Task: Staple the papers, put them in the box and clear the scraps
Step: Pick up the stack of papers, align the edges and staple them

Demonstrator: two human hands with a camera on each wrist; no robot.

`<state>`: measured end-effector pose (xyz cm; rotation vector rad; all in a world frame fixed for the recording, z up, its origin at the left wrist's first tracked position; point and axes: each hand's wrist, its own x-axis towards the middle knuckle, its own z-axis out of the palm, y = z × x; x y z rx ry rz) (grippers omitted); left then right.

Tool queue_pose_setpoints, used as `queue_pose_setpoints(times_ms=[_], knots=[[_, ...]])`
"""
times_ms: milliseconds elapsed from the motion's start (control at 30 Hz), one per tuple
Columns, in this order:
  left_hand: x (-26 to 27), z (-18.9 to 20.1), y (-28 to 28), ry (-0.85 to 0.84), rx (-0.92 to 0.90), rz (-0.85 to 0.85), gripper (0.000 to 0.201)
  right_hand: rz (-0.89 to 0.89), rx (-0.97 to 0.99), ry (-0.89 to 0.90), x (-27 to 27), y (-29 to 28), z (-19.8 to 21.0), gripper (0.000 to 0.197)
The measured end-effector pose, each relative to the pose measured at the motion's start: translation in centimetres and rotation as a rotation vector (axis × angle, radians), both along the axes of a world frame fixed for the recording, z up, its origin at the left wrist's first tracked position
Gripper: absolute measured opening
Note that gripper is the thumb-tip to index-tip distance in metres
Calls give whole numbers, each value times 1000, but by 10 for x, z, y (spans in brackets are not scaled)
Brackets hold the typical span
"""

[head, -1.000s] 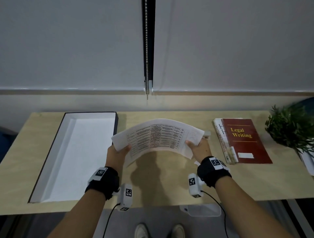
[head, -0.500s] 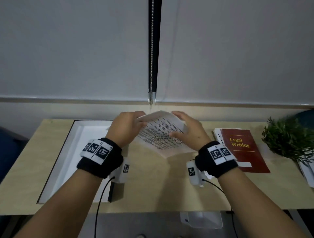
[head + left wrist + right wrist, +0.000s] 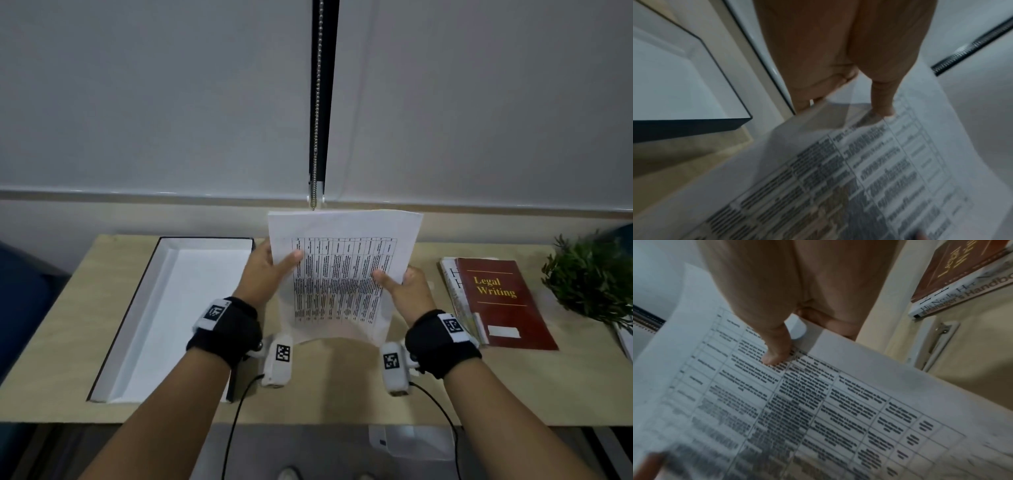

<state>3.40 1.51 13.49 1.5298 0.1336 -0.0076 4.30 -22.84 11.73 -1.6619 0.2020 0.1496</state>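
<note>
Two hands now hold the papers [image 3: 339, 274] upright above the table [image 3: 342, 394]; a second ago they sagged flat. Left hand [image 3: 263, 274] and right hand [image 3: 407, 291] pinch opposite edges, seemingly squaring them for stapling.

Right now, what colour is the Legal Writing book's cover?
Dark red with gold lettering, clearest in the head view.

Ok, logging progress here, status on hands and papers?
Left hand and right hand pinch the papers, upright above the desk. Box open at left. Nothing between.
</note>
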Motion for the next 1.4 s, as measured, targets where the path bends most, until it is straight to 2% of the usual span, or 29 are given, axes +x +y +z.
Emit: queue_pose_setpoints(times_ms=[67,200,267,300,400,500,733,833,900,1000,1066,1133,1200,1266,1333,1400], knots=[[3,0,-8,-85,112,36,14,-28,-4,-32,1,5,2,15],[7,8,-20,-184,155,194,15,-56,9,-162,5,10,5,19],[6,3,-22,-230,210,223,10,-60,9,-189,7,10,0,17],[4,-2,-22,-239,240,230,14,-55,3,-189,6,10,-4,15],[-5,-24,-26,-208,266,231,10,-39,-17,-122,0,12,-27,15],[-12,-39,-31,-152,282,245,16,-47,-60,-44,-6,15,-46,18],[-7,-48,-20,-150,252,309,17,-33,-68,-106,6,15,-43,14],[-13,-53,-24,-122,279,283,18,-19,-88,-61,3,16,-57,17],[-15,-60,-24,-87,292,287,18,18,-111,13,1,14,-66,23],[-9,-60,-17,-46,266,297,21,202,-162,34,13,1,-64,30],[-4,-52,-10,-34,251,277,21,316,-254,64,33,-18,-63,41],[-1,-39,-3,-49,309,254,15,307,-474,88,61,-39,-73,40],[0,-25,3,-70,404,230,13,280,-881,109,87,-55,-86,31],[0,-19,12,-74,443,200,12,410,-1264,164,104,-67,-105,39],[-2,-17,18,-61,480,183,12,539,-1396,232,113,-71,-120,48],[-6,-13,20,-64,528,154,7,571,-1436,224,114,-73,-133,51]])
